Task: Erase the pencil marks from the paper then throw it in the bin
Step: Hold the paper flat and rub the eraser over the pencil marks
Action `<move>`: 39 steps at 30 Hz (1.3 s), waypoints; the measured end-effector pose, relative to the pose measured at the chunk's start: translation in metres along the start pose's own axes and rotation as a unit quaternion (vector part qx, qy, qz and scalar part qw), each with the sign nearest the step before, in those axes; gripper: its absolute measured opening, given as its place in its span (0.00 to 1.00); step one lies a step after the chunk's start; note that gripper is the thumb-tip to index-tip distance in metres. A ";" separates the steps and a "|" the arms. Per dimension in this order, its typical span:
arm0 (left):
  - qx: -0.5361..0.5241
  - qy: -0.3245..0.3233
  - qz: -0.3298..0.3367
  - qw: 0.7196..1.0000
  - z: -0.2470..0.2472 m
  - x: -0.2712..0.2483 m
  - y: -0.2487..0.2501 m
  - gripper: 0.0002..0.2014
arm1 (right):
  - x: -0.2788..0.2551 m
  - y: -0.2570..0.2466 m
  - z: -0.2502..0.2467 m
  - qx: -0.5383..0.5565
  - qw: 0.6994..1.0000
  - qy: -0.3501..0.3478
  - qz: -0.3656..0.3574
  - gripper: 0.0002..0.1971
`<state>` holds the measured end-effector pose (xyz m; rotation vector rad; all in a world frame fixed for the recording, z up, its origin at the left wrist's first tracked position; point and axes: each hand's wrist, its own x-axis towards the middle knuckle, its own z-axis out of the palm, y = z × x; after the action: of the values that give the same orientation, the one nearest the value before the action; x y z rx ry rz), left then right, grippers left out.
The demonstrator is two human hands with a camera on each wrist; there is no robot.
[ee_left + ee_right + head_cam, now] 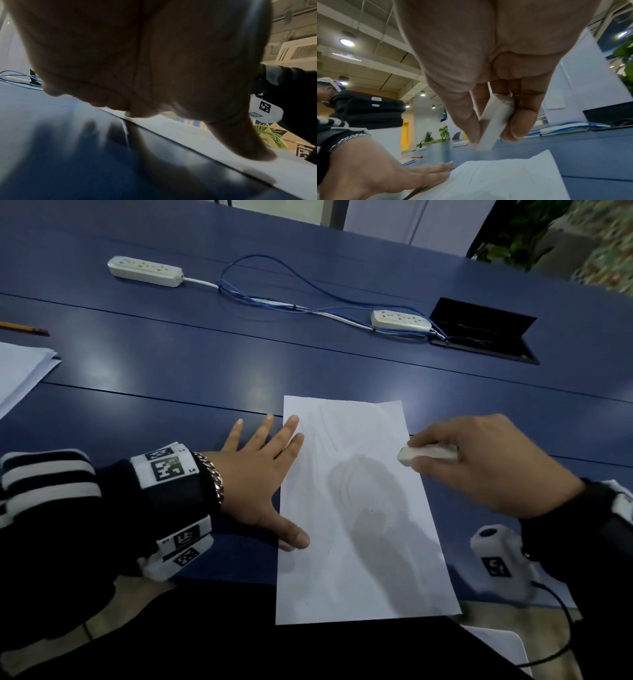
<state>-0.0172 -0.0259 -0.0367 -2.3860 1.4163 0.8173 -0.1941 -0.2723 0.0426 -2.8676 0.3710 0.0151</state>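
The paper (363, 508) lies flat at the near edge of the blue surface (171, 378), its left edge pressed by the spread, straight fingers (291, 426) of the left hand (257, 484), while the right hand (489, 463) pinches a white eraser (424, 455) above the paper's right edge.

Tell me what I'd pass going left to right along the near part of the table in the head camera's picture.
Paper stack → left hand, flat, fingertips on the sheet's edge → paper with faint pencil marks → eraser → right hand pinching it.
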 end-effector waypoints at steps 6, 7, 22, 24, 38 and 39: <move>-0.009 0.017 0.064 0.998 -0.005 0.009 0.014 0.70 | 0.001 0.016 0.004 0.012 0.998 -0.051 0.020 0.12; 0.003 0.014 0.074 0.997 -0.003 0.011 0.015 0.70 | 0.001 0.017 0.006 0.010 0.998 -0.053 0.020 0.13; 0.032 0.003 0.083 0.996 -0.019 0.014 0.005 0.63 | -0.026 -0.013 0.049 -0.023 0.991 -0.132 -0.026 0.14; 0.017 0.062 0.095 0.993 -0.023 0.024 0.011 0.60 | -0.017 -0.013 0.042 -0.027 0.990 -0.138 -0.028 0.15; 0.052 0.067 0.124 0.989 -0.051 0.090 0.014 0.78 | 0.066 -0.002 0.051 -0.066 0.996 -0.029 0.051 0.17; 0.049 0.066 0.120 0.989 -0.051 0.090 0.014 0.78 | 0.063 -0.007 0.054 -0.072 0.996 -0.027 0.036 0.16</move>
<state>0.0210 -0.1225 -0.0459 -2.2616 1.7791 0.6352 -0.1300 -0.2678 -0.0106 -2.9863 0.4820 0.1377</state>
